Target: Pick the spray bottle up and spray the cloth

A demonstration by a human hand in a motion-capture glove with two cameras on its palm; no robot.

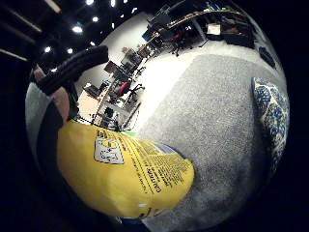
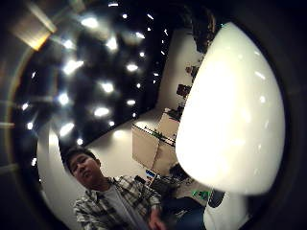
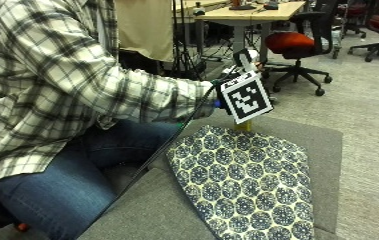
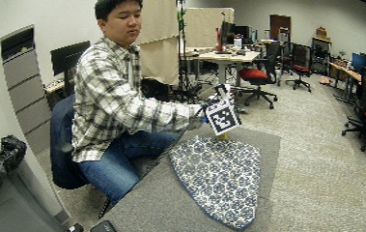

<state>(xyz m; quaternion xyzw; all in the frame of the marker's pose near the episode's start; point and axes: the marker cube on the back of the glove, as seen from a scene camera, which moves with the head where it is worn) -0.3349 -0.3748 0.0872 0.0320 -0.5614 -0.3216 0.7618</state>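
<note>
My gloved right hand [image 3: 227, 76] holds the spray bottle upright above the far end of the cloth. The bottle's yellow base [image 3: 243, 126] shows below the hand and its white spray head [image 3: 245, 60] above it. In the little finger side palm view the yellow labelled bottle body [image 1: 125, 174] lies close against the palm, with a strapped finger [image 1: 72, 67] curled past it. The white spray head [image 2: 235, 110] fills much of the thumb side palm view. The blue-and-white patterned cloth [image 3: 242, 180] lies flat on the grey table [image 3: 315, 135].
The person sits on a blue chair [image 4: 63, 145] at the table's side, their knees against its edge. A small black object [image 4: 108, 226] lies at the table's near corner. Office chairs [image 3: 295, 42] and desks [image 4: 224, 55] stand on the carpet beyond.
</note>
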